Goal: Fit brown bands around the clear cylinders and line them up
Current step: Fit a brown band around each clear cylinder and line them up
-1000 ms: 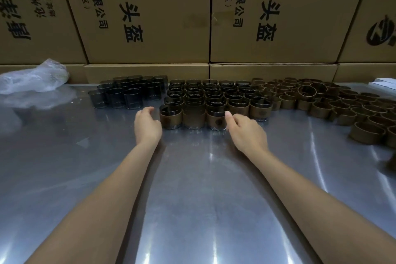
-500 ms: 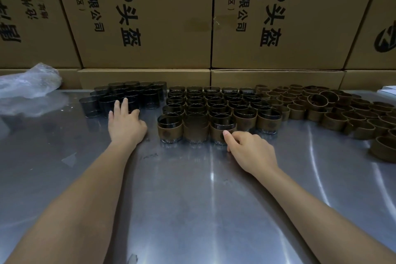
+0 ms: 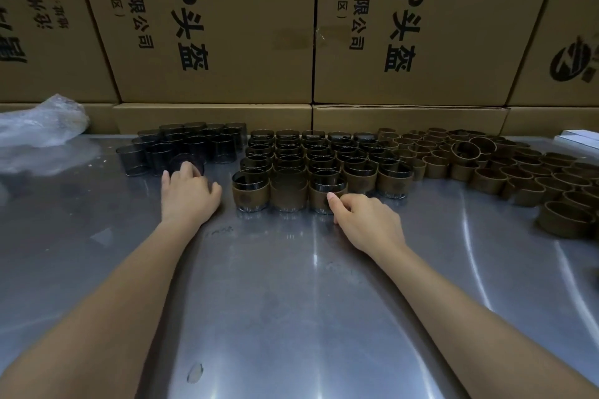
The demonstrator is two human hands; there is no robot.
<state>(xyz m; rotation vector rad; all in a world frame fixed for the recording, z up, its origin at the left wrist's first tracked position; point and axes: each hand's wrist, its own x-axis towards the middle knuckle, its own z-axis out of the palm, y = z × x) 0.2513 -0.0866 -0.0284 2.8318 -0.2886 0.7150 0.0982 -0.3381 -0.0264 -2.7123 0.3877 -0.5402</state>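
Note:
Several bare clear cylinders [image 3: 194,146] stand in a cluster at the back left of the metal table [image 3: 291,285]. My left hand [image 3: 189,193] reaches into that cluster, its fingers closing on the nearest clear cylinder [image 3: 186,161], which tilts toward me. Banded cylinders [image 3: 311,159] stand in neat rows at the centre. My right hand [image 3: 364,220] rests by the front row, index finger touching the rightmost front banded cylinder [image 3: 327,193]. Loose brown bands [image 3: 486,159] lie heaped to the right.
Stacked cardboard boxes [image 3: 227,26] form a wall along the table's far edge. A crumpled clear plastic bag [image 3: 39,126] lies at the back left. One brown band [image 3: 565,219] sits apart near the right edge. A white object [image 3: 580,139] peeks in at the far right.
My left hand has moved left and away from the banded rows to the bare cylinders and taken hold of one. My right hand has stayed at the front row.

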